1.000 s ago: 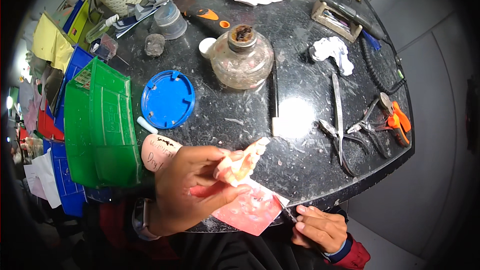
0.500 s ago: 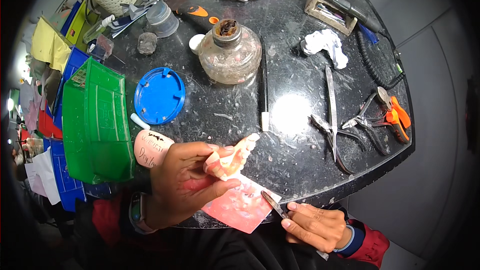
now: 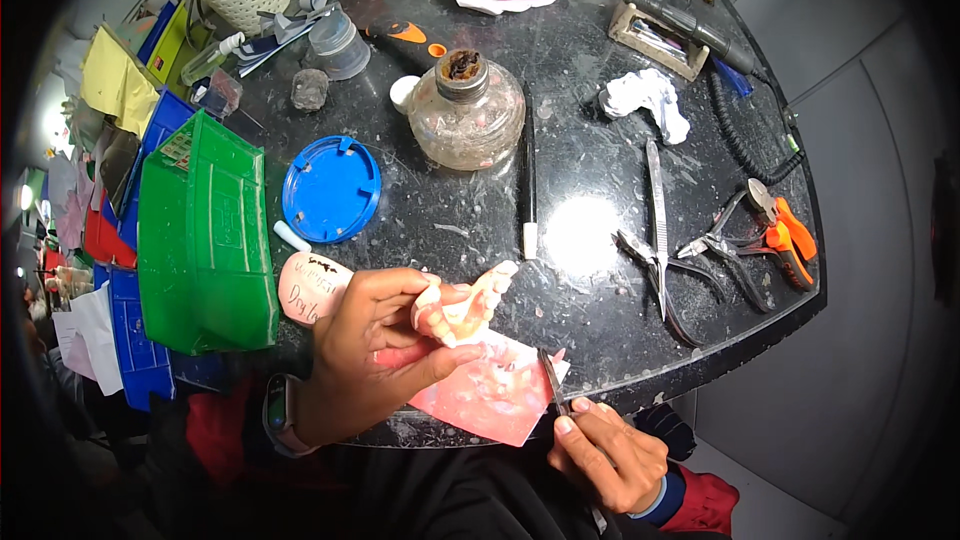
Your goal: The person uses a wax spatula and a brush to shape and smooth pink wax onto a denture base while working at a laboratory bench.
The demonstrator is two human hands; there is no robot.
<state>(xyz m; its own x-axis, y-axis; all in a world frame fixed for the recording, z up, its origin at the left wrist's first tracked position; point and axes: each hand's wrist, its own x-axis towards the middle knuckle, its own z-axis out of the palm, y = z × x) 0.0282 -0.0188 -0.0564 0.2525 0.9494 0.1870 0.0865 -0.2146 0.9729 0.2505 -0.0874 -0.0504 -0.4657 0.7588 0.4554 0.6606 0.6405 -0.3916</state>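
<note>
From my distant seat I'm seeing a green bin (image 3: 205, 240) standing at the left edge of the surface (image 3: 400, 230), perhaps there to leave the middle for handwork. A blue lid (image 3: 332, 190) is lying inside-up beside it, and a pink block (image 3: 312, 285) with handwriting is sitting behind the left hand (image 3: 355, 355), which is covering part of it.

The left fingers are closing partway around a denture (image 3: 468, 312), thumb below and forefinger above, holding it over the near edge; I'm judging that this pinch is keeping its teeth exposed toward the right. The fingers are hiding its left end. A pink sheet (image 3: 490, 400) is lying beneath, reaching the near edge, and I'm not managing to tell whether the palm is touching it. Farther back, a glass jar (image 3: 467, 120) is standing, seemingly out of the hands' way.

At the near edge the right hand (image 3: 615, 455) is gripping a knife (image 3: 553, 382) with its fingers closed, probably low on the handle for fine control. The hand is masking most of the handle, and whether the tip is touching the sheet's right corner is escaping me. Tweezers (image 3: 655, 205), pliers (image 3: 735, 265) and orange-handled cutters (image 3: 792, 240) are lying toward the right edge.
</note>
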